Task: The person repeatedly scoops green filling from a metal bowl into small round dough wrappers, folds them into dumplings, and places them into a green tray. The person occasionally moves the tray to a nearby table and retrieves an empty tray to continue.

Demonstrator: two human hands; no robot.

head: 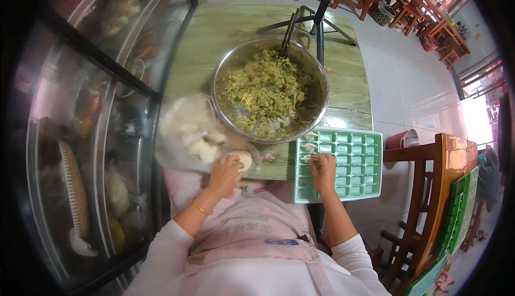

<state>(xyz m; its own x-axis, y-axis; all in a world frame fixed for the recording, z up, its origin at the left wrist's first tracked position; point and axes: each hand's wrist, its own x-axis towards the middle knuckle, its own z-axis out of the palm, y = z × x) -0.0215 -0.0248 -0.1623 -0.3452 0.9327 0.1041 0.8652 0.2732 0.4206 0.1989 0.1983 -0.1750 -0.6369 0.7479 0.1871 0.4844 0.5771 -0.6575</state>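
Note:
My left hand [226, 175] pinches a round dough wrapper [244, 160] at the table's front edge. Just behind it lies a clear plastic bag [187, 113] with more wrappers [209, 152] spilling from its mouth. My right hand [326, 173] has its fingertips on a small dumpling [306, 158] in the left column of a green compartment tray [380, 163]. Two more dumplings [309, 147] sit farther up that column. A steel bowl [318, 90] holds shredded green filling [265, 86], and dark utensil handles [289, 34] lean out of its far rim.
A black tripod [320, 30] stands on the green table [193, 54] behind the bowl. Along the left runs a glass-fronted display case [100, 143]. To the right are a wooden chair [430, 151], a red bin [398, 139] and stacked green trays [454, 211]. The compartment tray overhangs the table edge.

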